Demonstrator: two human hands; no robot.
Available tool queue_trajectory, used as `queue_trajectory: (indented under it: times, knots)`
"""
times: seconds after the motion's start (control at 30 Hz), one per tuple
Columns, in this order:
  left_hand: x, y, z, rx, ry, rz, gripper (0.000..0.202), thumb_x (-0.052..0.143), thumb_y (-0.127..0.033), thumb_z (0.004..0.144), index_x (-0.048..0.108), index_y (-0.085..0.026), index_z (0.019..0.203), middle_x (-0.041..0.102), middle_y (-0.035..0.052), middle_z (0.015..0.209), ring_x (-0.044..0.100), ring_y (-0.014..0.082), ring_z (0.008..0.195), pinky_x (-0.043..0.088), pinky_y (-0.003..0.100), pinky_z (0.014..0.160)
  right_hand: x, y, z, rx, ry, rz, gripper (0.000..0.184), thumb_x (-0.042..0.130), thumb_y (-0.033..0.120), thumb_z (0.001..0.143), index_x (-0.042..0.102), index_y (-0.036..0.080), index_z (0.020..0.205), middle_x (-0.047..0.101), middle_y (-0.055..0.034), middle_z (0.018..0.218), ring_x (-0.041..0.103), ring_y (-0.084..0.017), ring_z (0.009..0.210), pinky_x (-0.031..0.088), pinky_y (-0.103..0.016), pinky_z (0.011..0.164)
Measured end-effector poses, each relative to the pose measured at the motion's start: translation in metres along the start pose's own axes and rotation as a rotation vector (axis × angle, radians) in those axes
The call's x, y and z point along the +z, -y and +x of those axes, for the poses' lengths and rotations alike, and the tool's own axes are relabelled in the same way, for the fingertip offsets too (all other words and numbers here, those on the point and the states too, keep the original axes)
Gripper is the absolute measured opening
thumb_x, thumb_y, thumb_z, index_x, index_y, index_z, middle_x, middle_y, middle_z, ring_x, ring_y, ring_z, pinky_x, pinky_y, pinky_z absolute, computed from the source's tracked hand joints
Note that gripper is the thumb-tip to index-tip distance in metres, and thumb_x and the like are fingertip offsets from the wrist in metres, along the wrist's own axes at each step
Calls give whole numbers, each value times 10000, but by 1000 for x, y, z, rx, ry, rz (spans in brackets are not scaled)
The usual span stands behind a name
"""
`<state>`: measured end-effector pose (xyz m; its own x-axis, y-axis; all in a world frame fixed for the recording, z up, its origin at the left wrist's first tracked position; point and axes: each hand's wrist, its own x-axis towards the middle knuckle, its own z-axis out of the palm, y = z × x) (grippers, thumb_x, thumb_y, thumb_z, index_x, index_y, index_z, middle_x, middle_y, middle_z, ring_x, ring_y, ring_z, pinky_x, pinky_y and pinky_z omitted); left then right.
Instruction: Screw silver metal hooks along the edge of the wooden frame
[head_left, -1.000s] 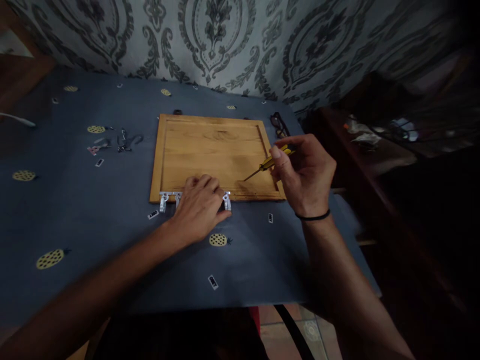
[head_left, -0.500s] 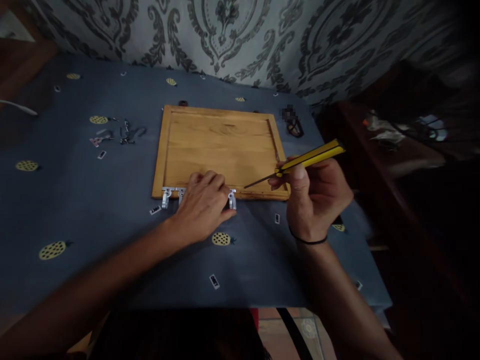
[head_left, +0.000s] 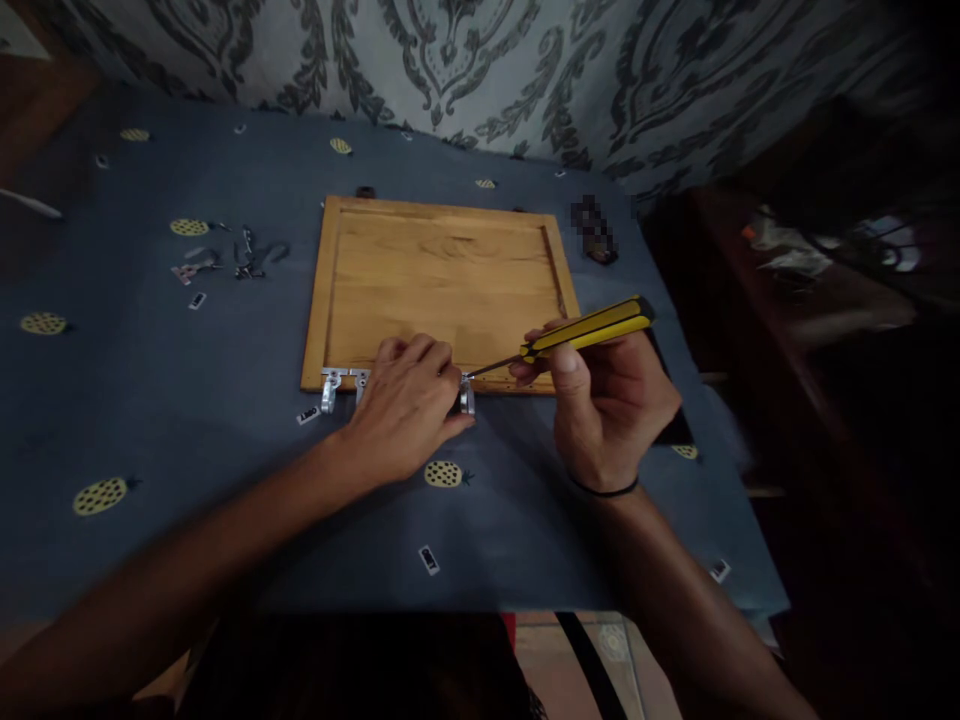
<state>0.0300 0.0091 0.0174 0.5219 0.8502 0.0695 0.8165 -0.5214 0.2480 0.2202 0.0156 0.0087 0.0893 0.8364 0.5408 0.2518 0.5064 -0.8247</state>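
The screwdriver (head_left: 589, 328) has moved left, pinched in my right hand (head_left: 611, 405); left hand (head_left: 403, 400), curled, hold unseen, should brace the panel (head_left: 442, 285) near edge.

Wooden panel (head_left: 450, 280), rectangular and honey-coloured, with a raised frame around a grained, recessed centre, lying flat on the tabletop (head_left: 262, 540). Silvery metal hinges (head_left: 330, 390) sit along its near long edge, their arms projecting outward beyond the wood; two show towards the left end and one farther right, the second partly covered. The screwdriver (head_left: 581, 331), with a yellow-and-black handle and slender shaft, slants down leftward, its tip at the rightmost hinge, exact contact being too small to tell.
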Motion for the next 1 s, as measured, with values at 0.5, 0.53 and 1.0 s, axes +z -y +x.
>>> queue_trajectory:
  times: [0.5,0.53,1.0]
  knots:
    - [-1,0,0,-2,12,-6,308,797,-409,983,781,-128,1107,734,131,1136,619,339,1173,446,477,997,2,-5,0,-11,22,-6,251,754,506,986,700,261,977,817,5,962,765,-143,611,677,-285,588]
    - [-1,0,0,-2,14,-6,307,797,-409,983,781,-128,1105,734,130,1136,619,338,1175,445,475,998,1,-5,0,-8,22,-8,243,756,499,986,699,263,978,816,8,959,762,-142,609,679,-288,594]
    - [-2,-1,1,-1,2,12,280,791,-404,988,774,-137,1071,734,125,1120,615,328,1164,438,458,980,-2,-6,-3,-10,79,-69,183,763,447,987,711,273,1013,791,12,934,772,-162,649,664,-313,607]
